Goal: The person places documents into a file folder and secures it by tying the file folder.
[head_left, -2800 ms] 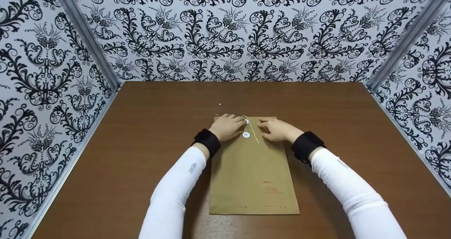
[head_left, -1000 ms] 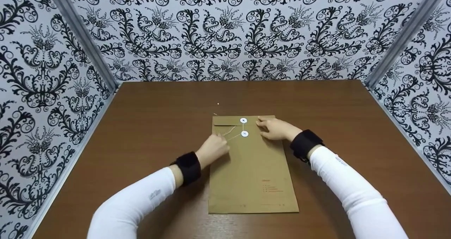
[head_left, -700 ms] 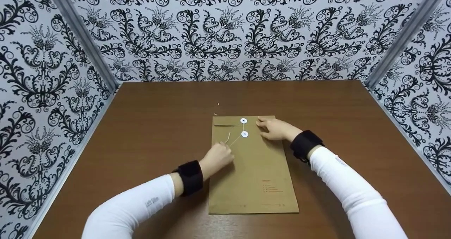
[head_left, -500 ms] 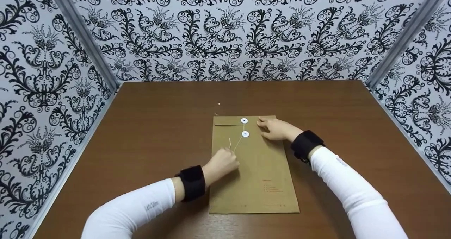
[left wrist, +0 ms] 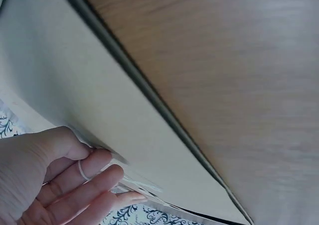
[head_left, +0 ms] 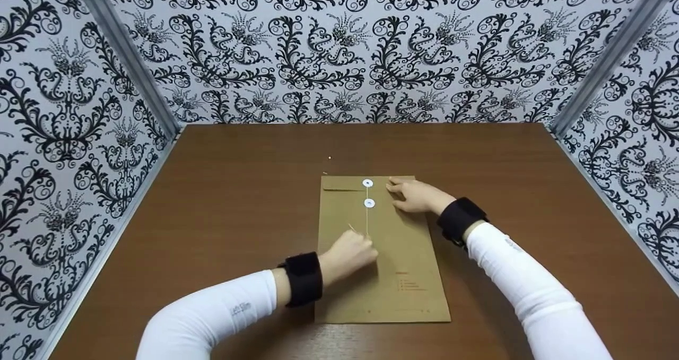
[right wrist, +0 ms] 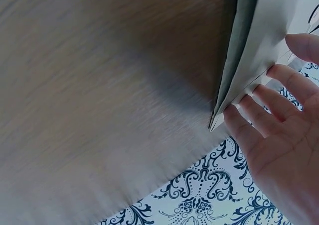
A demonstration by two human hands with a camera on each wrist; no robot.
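Note:
A brown string-tie envelope (head_left: 395,243) lies flat on the table, its flap at the far end folded down. Two white paper buttons stand one below the other: the flap button (head_left: 367,183) and the body button (head_left: 370,203). From the body button a thin pale string (head_left: 366,222) runs taut toward me to my left hand (head_left: 349,253), which pinches it; a loose end sticks up beside the knuckles. In the left wrist view, the string (left wrist: 81,170) loops over a finger. My right hand (head_left: 418,194) presses its extended fingertips (right wrist: 273,70) on the flap's right side.
The brown table (head_left: 238,190) extends around the envelope on all sides. Patterned walls (head_left: 339,52) close off the back and both sides, with grey corner posts (head_left: 127,52). A tiny white speck (head_left: 329,157) lies beyond the envelope.
My left hand has left the flap with the string, swung down on the left, then moved right and toward me, so the string now hangs straight below the button. My right hand stays put.

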